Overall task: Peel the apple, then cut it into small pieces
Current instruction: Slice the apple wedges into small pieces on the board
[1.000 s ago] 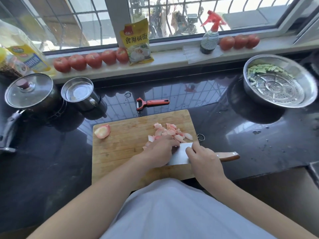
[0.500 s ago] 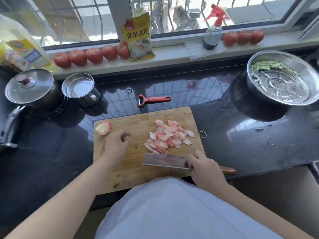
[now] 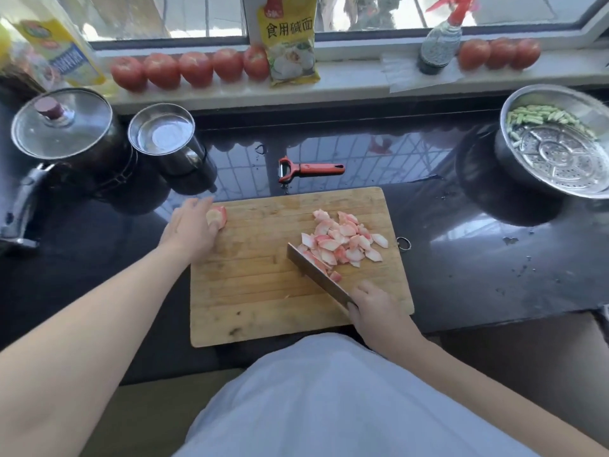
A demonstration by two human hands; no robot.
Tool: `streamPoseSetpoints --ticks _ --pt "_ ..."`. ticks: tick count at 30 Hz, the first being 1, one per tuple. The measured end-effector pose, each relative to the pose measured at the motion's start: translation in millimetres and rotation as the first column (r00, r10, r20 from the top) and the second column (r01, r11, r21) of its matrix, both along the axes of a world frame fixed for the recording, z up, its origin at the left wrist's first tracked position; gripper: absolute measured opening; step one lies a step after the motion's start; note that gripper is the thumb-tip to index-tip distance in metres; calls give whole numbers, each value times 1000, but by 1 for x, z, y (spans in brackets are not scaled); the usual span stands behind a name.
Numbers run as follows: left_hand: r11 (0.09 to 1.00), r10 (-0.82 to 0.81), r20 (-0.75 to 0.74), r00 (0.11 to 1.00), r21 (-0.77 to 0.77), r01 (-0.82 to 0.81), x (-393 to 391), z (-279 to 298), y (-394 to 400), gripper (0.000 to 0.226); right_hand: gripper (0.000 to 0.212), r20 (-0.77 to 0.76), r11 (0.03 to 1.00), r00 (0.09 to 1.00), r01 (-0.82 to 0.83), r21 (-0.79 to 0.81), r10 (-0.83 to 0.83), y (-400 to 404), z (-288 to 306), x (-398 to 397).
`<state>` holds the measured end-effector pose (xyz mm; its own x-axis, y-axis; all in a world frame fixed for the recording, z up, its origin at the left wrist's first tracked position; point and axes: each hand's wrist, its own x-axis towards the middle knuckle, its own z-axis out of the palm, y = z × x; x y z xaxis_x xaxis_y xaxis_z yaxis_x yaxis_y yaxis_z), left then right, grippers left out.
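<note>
A wooden cutting board (image 3: 263, 291) lies on the dark counter. A heap of small pink-white apple pieces (image 3: 342, 239) sits at its right side. One larger apple chunk (image 3: 219, 216) lies at the board's far left corner, and my left hand (image 3: 191, 225) reaches over it with fingers on its left side. My right hand (image 3: 379, 311) grips the handle of a cleaver (image 3: 316, 275), whose blade edge rests on the board against the near left side of the heap.
A red peeler (image 3: 306, 168) lies behind the board. A lidded pot (image 3: 62, 127) and a steel cup (image 3: 164, 136) stand at the left, a steel basin with green pieces (image 3: 560, 140) at the right. Tomatoes (image 3: 194, 68), a yellow bag (image 3: 286, 37) and a spray bottle (image 3: 438, 44) line the windowsill.
My left hand left the heap and moved to the far left corner onto the apple chunk. The cleaver swung from across the board's front to slanting against the heap.
</note>
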<state>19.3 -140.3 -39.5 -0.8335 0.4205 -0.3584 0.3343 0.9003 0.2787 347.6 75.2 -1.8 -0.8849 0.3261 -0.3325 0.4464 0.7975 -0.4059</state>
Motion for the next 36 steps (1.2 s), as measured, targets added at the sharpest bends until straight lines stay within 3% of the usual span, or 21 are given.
streamPoseSetpoints --ticks 5,9,13,17,20,23,26,29,36 --pt "982 116 87 989 136 -128 7 7 11 37 16 -25 993 994 104 61 -103 14 11 0" --pt "918 240 274 931 249 -310 41 24 12 30 17 -51 989 988 145 -40 -147 10 12 2" --pt "877 164 493 854 324 -355 110 36 14 30 30 -22 979 986 162 -121 -166 8 13 5" --pt "868 205 515 832 296 -398 165 12 13 21 32 -6 988 994 105 -110 -106 6 11 1" --pt "757 344 523 780 337 -560 185 7 23 9 28 -95 997 995 32 -69 -38 2 9 -4" --pt "620 490 563 665 311 -721 189 7 33 16 15 -176 995 979 -101 23 104 -1 4 -11" --pt "515 575 609 546 248 -820 187 5 38 25 8 -113 966 962 -240 97 250 -8 0 -16" --pt "466 585 650 485 220 -857 184 1 41 42 17 39 930 947 -320 180 318 -15 -6 -18" --pt "456 593 672 443 173 -873 177 -7 42 45 14 89 902 934 -356 246 345 -20 0 -22"
